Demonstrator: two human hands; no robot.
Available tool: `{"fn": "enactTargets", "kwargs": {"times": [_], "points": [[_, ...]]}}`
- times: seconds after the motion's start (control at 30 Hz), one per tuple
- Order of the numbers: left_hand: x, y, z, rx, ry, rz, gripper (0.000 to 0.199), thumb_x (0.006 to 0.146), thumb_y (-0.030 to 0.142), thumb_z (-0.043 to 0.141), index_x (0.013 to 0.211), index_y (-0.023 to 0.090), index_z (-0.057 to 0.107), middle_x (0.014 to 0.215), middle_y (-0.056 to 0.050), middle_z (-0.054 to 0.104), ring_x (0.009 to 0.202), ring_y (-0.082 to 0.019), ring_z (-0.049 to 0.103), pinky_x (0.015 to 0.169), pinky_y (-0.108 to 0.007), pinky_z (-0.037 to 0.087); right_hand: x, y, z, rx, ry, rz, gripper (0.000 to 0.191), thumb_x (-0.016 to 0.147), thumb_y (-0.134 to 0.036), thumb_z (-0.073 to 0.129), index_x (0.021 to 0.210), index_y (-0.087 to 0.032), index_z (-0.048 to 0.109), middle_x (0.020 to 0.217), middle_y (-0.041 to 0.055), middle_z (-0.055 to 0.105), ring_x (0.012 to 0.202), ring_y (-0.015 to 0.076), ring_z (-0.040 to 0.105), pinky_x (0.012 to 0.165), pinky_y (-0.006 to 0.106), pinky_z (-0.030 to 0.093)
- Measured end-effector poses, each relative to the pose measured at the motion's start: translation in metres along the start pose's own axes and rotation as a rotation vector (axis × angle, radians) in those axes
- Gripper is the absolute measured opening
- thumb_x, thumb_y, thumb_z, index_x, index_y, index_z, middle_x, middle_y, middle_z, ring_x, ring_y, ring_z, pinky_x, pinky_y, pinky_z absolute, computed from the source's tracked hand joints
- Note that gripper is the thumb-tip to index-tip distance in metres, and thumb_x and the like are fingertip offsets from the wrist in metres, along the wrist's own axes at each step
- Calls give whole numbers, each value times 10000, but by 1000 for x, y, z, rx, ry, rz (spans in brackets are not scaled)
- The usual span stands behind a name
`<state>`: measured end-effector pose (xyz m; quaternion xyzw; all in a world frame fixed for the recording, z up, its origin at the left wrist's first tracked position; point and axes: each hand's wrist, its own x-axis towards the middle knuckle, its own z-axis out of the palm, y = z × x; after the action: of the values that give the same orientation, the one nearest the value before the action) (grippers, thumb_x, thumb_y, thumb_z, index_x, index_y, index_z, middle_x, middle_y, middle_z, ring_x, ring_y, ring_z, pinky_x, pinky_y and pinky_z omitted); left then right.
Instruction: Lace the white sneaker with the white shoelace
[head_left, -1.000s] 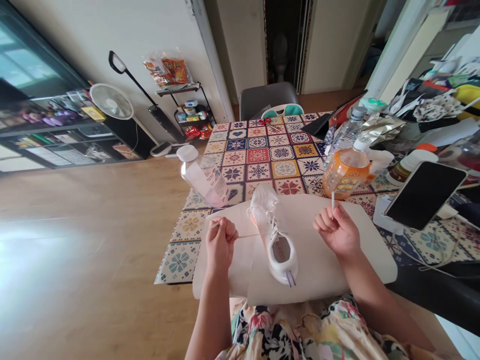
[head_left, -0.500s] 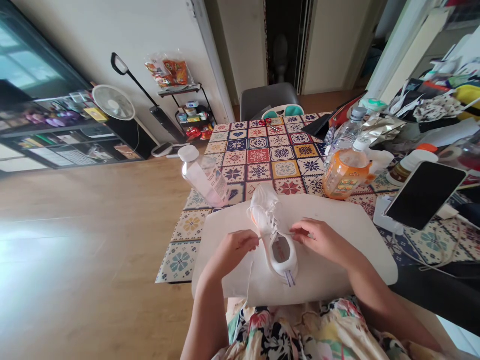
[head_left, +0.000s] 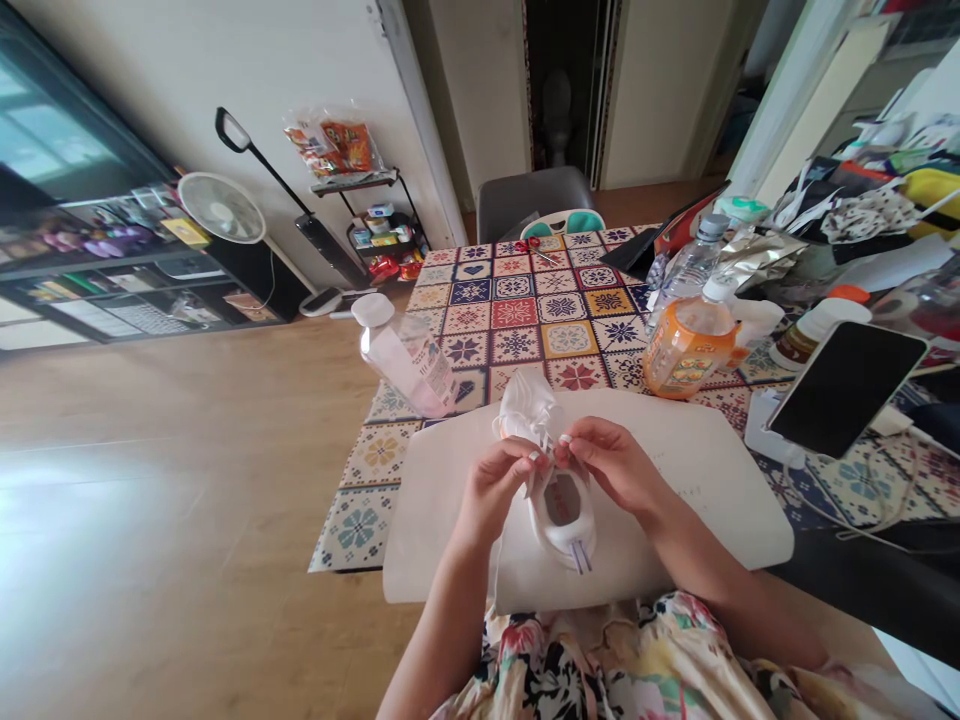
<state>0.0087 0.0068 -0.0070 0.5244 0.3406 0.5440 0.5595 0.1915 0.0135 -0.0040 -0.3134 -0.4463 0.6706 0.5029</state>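
Observation:
A white sneaker [head_left: 559, 545] lies on a white mat, its toe pointing away from me and its heel with a purple-striped tab toward me. My left hand [head_left: 499, 485] pinches a white shoelace at the left of the shoe's opening. From the other side, my right hand [head_left: 611, 465] is closed in a pinch on the lace near the tongue. The two sets of fingertips almost meet above the lacing and hide part of it. One loose lace end [head_left: 497, 560] hangs down below my left hand toward my lap.
The white mat [head_left: 705, 500] covers the near part of a patterned tablecloth [head_left: 517, 345]. A clear bottle [head_left: 405, 355] stands at the left, an orange bottle [head_left: 690, 345] at the right. Beyond it a phone [head_left: 847, 390] rests on a stand. Red-handled scissors [head_left: 536, 248] lie at the far edge.
Both hands have moved inward, from the two sides of the sneaker to above its lacing, and their fingertips are now close together. The sneaker stays in place.

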Motion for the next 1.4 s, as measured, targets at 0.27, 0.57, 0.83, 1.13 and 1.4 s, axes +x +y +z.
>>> {"fn": "enactTargets", "kwargs": {"times": [0.27, 0.57, 0.83, 1.13, 1.4], "points": [[4, -1, 13, -23, 80, -54, 229, 673, 371, 860, 774, 202, 742, 685, -12, 675, 657, -144, 633, 681, -282, 541, 2, 0, 9, -354, 57, -159, 214, 817, -415, 738, 872, -211, 706, 791, 9, 666, 737, 153, 654, 691, 277, 553], [1, 1, 20, 5, 175, -169, 271, 633, 358, 872, 738, 170, 708, 667, 4, 673, 625, -110, 600, 613, -214, 487, -5, -5, 11, -357, 36, -103, 218, 858, -412, 689, 852, -194, 679, 791, 15, 675, 738, 154, 661, 696, 265, 563], [-4, -4, 11, 193, 196, -99, 185, 725, 327, 797, 741, 170, 701, 669, 6, 629, 662, -118, 550, 653, -228, 445, -4, -1, 13, -635, 109, -345, 128, 909, -320, 624, 971, -215, 664, 926, 50, 687, 849, 186, 658, 774, 310, 551], [-2, -1, 15, 100, 197, -164, 204, 705, 361, 804, 783, 179, 754, 715, -19, 704, 684, -138, 608, 657, -243, 475, -3, -2, 4, -759, -10, -256, 198, 944, -335, 566, 838, -200, 664, 949, 68, 627, 953, 223, 589, 851, 376, 482], [2, 1, 20, -8, 237, -226, 306, 644, 428, 845, 737, 159, 734, 616, -1, 663, 528, -94, 530, 528, -219, 427, -6, 1, 8, -937, 15, -516, 60, 914, -262, 621, 948, -220, 597, 946, 56, 648, 897, 205, 612, 805, 353, 493]]}}
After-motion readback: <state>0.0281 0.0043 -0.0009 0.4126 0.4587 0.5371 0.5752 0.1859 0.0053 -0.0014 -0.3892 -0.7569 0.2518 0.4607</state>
